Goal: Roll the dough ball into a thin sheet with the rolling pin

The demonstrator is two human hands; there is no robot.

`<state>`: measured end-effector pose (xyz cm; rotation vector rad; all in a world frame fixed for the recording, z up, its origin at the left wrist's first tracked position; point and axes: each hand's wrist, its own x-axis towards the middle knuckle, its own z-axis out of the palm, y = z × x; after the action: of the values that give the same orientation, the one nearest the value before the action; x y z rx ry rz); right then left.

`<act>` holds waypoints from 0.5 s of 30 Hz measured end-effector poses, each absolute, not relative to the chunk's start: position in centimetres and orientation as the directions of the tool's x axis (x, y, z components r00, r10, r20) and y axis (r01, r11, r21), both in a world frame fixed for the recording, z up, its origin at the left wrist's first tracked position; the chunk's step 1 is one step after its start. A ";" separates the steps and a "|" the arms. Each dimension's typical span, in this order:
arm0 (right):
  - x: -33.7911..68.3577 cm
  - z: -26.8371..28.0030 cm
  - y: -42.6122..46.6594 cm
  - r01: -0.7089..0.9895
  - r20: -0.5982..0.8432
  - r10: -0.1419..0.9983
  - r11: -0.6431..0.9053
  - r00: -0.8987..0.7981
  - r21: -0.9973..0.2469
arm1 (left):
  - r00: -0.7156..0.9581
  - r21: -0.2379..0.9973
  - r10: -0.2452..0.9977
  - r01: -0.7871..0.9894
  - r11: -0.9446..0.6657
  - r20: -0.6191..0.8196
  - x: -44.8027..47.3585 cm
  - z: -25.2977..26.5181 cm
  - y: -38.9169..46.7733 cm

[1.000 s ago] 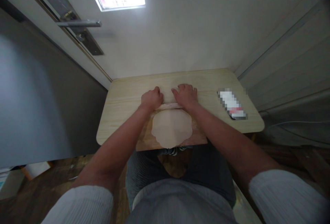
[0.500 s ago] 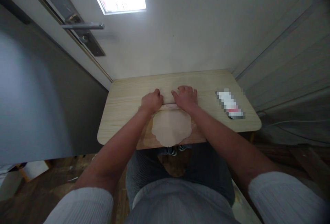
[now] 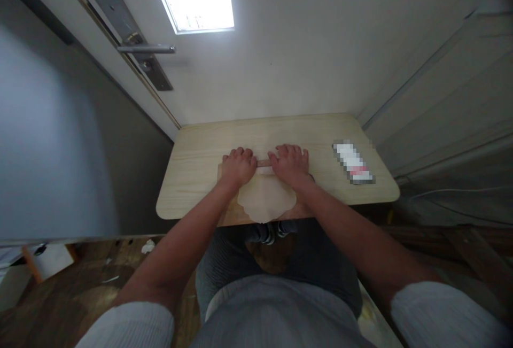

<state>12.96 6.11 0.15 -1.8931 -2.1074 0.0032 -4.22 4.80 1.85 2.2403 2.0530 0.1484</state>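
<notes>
Across the far part of a wooden board (image 3: 231, 216) lies a thin wooden rolling pin (image 3: 263, 163), its middle showing between my hands. My left hand (image 3: 239, 166) is bent over the pin's left part, its knuckles pointing forward. Over the right part rests my right hand (image 3: 290, 163), its fingers curled forward and its thumb near the bare middle. A flat, cream-coloured sheet of dough (image 3: 266, 198) with a wavy edge spreads on the board from the pin towards me. Both ends of the pin are hidden under my hands.
The board lies on a small light wooden table (image 3: 192, 177) with rounded corners. A phone-like object (image 3: 353, 162), blurred out, sits at the right. Behind the table stands a white door (image 3: 280, 80) with a metal handle (image 3: 148, 48). My legs are below the near edge.
My left hand has gone from a fist to fingers draped forward over the pin. More of the pin's wooden middle shows, and the view has shifted slightly.
</notes>
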 end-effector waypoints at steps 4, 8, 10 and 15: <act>13.1 -0.1 4.8 0.971 0.220 0.971 0.139 -0.095 -0.194 | 0.065 0.152 0.997 0.986 -0.069 0.034 -3.9 2.2 3.2; 13.4 -0.2 3.3 0.972 0.237 0.965 0.153 -0.109 -0.178 | 0.079 0.157 0.994 0.983 -0.089 0.072 -3.7 2.4 1.7; 13.5 -0.2 2.6 0.973 0.246 0.962 0.161 -0.117 -0.167 | 0.085 0.152 0.992 0.983 -0.099 0.093 -3.6 2.3 1.0; 13.8 -0.3 1.0 0.972 0.234 0.962 0.182 -0.143 -0.152 | 0.122 0.164 0.984 0.976 -0.143 0.133 -3.5 1.8 -0.4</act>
<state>13.82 1.02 -0.25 -1.8474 -2.1834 -0.0513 -3.52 -0.40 1.77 2.3253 2.0324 0.3257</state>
